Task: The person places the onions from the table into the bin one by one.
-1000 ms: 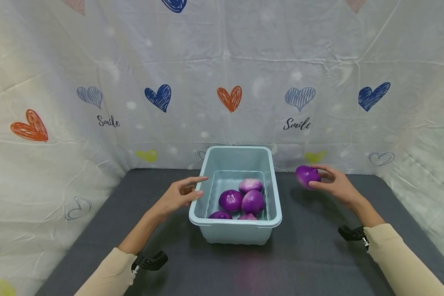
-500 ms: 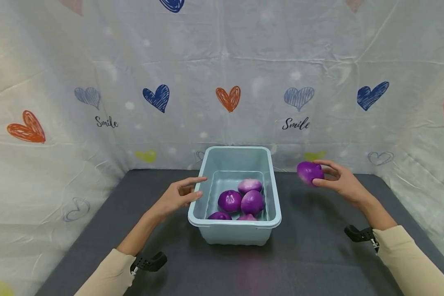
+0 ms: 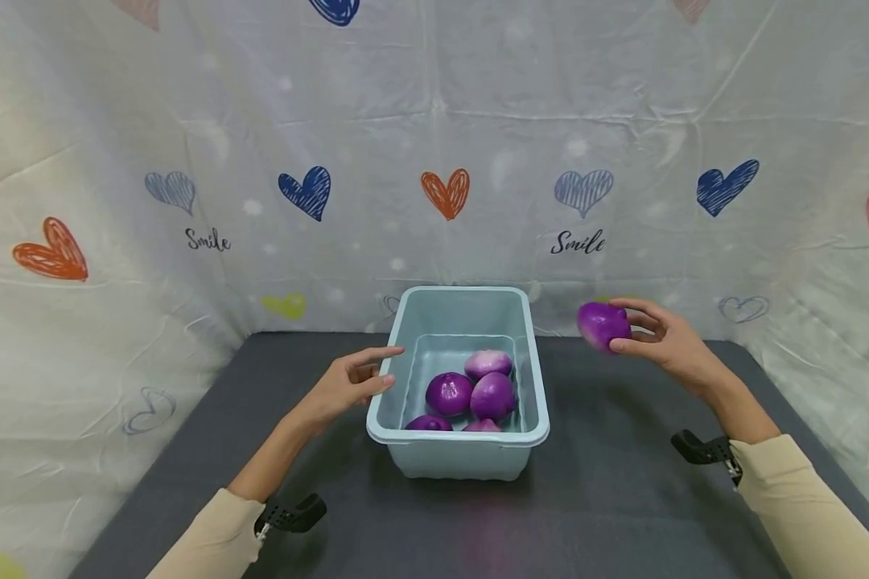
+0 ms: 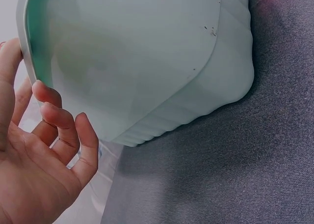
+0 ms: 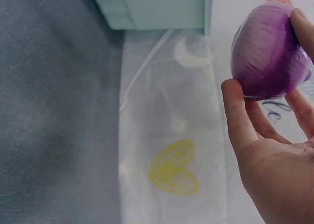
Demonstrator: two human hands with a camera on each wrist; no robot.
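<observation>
In the head view, a light blue plastic bin stands mid-table with several purple onions lying inside. My left hand holds the bin's left rim, thumb and index finger over it and the other fingers curled outside; the left wrist view shows this hand against the bin wall. Off to the right, my right hand pinches another purple onion between thumb and fingers, raised above the table. From the right wrist, this onion shows a paler, streaked side, with fingertips around it.
A dark grey cloth-covered table lies under the bin. Behind it hangs a pale curtain printed with hearts and the word Smile. Black straps with a camera mount sit on both wrists.
My right hand has lifted the onion somewhat higher, first shifting right, then slightly back left. My left hand stays at the bin's rim, and the onions inside have not moved.
</observation>
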